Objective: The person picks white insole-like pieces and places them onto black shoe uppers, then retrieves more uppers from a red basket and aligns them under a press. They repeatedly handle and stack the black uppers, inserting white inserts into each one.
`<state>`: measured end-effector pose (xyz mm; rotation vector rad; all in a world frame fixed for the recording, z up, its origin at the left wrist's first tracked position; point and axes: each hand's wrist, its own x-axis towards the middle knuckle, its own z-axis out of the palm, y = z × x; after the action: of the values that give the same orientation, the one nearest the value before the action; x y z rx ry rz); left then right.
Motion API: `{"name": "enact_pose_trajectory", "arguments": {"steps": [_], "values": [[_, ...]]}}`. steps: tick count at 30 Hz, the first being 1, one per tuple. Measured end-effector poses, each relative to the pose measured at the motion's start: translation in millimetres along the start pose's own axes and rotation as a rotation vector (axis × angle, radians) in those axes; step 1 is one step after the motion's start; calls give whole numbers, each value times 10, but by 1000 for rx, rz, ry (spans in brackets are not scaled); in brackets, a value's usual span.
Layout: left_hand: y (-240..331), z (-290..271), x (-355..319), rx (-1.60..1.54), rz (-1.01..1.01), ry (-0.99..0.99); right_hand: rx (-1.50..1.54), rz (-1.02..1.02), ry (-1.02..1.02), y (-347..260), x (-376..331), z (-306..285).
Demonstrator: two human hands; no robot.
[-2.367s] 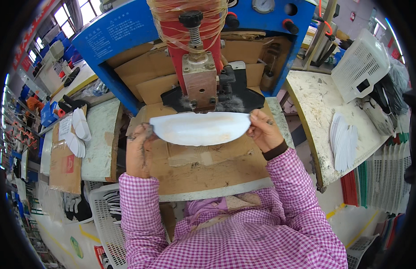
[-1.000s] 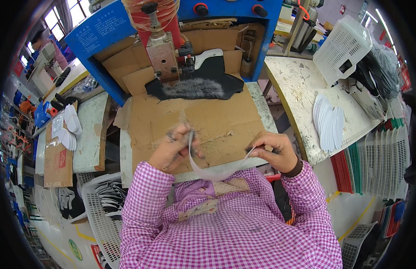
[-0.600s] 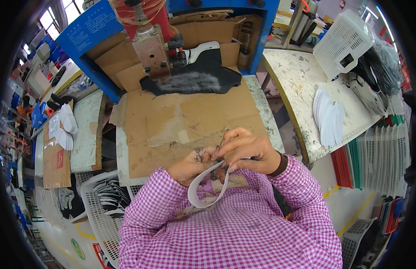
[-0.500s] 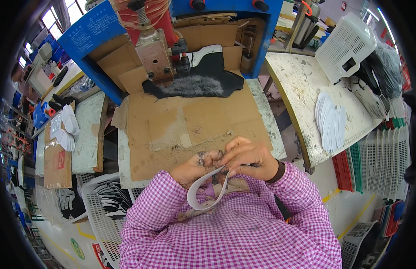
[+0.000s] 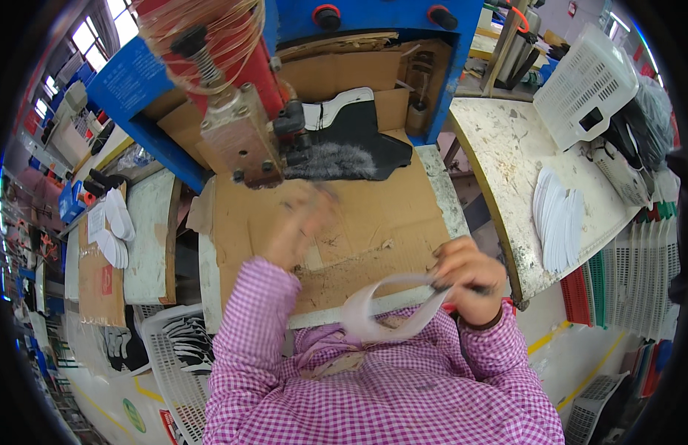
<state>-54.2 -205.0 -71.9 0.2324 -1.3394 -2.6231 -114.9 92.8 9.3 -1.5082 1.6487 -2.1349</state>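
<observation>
My right hand [image 5: 474, 282] is closed on a thin white strip [image 5: 359, 317], pinching its ends together so that it bends into a loop near my body. My left hand [image 5: 305, 221] reaches over the cardboard-covered worktable [image 5: 359, 256]; motion smears its fingers. Just beyond it lies a dark fabric piece [image 5: 392, 148] with grey fuzz, partly hidden by the machine's metal head. A white-edged black piece [image 5: 336, 107] rests at its far side.
A blue press machine [image 5: 462, 67] with a red arm and metal head [image 5: 244, 141] stands over the table. Fanned white pieces [image 5: 555, 219] lie on the right bench, beside a white basket [image 5: 585, 85]. Black pieces fill a basket [image 5: 162, 371] at lower left.
My left hand has let go of the white strip and moved forward toward the dark fabric. My right hand has shifted right with the strip, whose loop has widened and turned.
</observation>
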Motion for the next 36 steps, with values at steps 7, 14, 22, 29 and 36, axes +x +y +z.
{"name": "enact_pose_trajectory", "arguments": {"steps": [7, 14, 22, 29, 36], "values": [[946, -431, 1098, 977, 448, 290, 48, 284, 233, 303, -291, -197], [927, -231, 1065, 1201, 598, 394, -7, 342, 295, 400, -404, -234], [567, 137, 308, 1001, 679, 419, 95, 172, 457, 154, -474, -460], [919, -165, 12, 585, 232, 294, 104, 207, 409, -137, -655, -565], [438, -317, -135, 1163, 289, 275, 232, 272, 304, 55, -680, -287]]}}
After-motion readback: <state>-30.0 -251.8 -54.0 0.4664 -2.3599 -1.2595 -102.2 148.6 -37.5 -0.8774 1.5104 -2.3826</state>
